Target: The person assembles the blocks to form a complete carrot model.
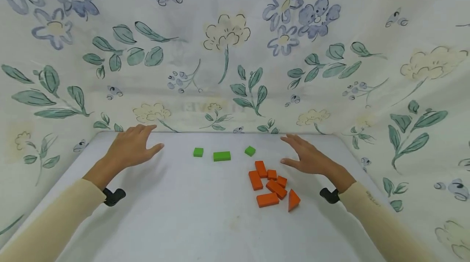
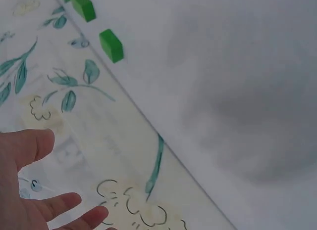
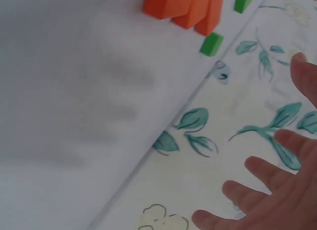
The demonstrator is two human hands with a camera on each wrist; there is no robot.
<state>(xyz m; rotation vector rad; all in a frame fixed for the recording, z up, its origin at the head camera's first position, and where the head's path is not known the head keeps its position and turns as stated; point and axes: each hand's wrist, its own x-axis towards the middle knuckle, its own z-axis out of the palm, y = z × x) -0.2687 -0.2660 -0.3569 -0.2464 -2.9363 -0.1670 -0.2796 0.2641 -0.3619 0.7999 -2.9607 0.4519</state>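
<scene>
Left hand and right hand hover, fingers spread, empty, near the surface's far corners. Likely between picks; next grasp calls for lowering onto green blocks or orange blocks.

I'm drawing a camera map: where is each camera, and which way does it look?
Head: on the head, facing forward-down at the table; left hand, right hand, sleeves show.
Left: on that wrist, facing the table edge; its hand shows.
Right: on that wrist, likewise; its hand shows.
Both wrist views share green blocks, flowery cloth.
</scene>
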